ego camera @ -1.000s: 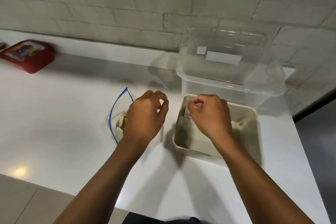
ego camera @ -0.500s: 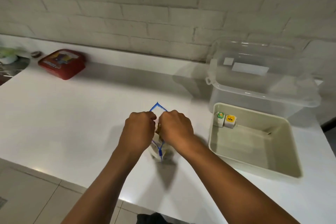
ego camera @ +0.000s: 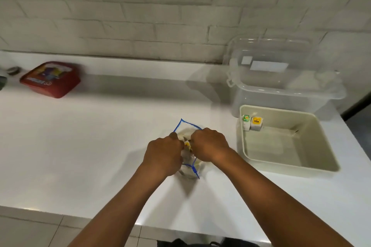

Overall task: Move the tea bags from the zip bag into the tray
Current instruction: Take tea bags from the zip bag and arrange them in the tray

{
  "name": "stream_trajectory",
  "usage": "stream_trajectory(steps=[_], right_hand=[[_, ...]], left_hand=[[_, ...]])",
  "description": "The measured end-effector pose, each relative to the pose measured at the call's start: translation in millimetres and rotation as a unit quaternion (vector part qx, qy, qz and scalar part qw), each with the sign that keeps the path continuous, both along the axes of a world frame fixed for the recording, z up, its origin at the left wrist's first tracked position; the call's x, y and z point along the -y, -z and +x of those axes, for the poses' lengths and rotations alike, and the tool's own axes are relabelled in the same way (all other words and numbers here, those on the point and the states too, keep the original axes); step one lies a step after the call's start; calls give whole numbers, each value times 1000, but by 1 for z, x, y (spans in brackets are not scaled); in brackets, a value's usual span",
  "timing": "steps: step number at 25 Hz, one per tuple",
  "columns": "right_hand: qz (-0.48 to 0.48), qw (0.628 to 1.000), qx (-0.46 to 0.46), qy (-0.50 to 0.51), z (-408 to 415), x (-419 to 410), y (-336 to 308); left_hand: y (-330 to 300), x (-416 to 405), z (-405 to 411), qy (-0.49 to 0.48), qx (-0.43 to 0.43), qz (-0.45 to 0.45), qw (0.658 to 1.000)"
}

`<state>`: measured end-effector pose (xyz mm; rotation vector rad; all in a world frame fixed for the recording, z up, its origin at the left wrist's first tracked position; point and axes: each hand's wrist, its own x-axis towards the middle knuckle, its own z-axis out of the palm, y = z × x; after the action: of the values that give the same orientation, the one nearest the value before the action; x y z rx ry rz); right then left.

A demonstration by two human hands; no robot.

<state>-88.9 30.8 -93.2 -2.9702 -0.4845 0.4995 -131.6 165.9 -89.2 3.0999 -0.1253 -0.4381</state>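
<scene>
Honestly, both hands are bunched right over the mouth of the zip bag (ego camera: 188,158), knuckles toward me, so a lot is hidden. The left hand (ego camera: 163,154) looks curled round the bag's left lip, pinching it to hold the opening, and the right hand (ego camera: 209,146) has its fingers tucked down into the mouth, though I can't tell if they've got a tea bag pinched or are only fishing. You can see a bit of yellow tag (ego camera: 187,144) peeking out between the two hands, so there's more inside. Biggest risk I'd guess: the bag is floppy and sits lifted off the counter (ego camera: 90,146), so if the left grip slips while the right one pulls, the whole thing tips and dumps tea bags everywhere. Strings and tags could also tangle, dragging out extras that drop short. The tray (ego camera: 325,136) is off to the right, well apart from the bag, with two tea bags (ego camera: 252,124) already standing in its far-left corner, so each carry crosses open counter. A clear plastic tub (ego camera: 285,86) stands just behind the tray, and a careless swing could clip it. A red packet (ego camera: 50,78) way off left shouldn't matter.
</scene>
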Motion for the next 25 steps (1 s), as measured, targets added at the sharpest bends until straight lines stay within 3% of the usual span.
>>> stream_trajectory(steps=[5,12,17,25], right_hand=[[66,996,-59,7,-1,11,12],[121,988,44,89,-6,4,21],[202,973,53,101,1,14,8],[306,945,27,116,-6,17,-2]], left_hand=[[3,-8,-2,17,17,-2,1000],[12,-9,-6,26,48,-48,997],[17,-21,-1,-3,120,-120,985],[5,-18,1,-14,143,-205,968]])
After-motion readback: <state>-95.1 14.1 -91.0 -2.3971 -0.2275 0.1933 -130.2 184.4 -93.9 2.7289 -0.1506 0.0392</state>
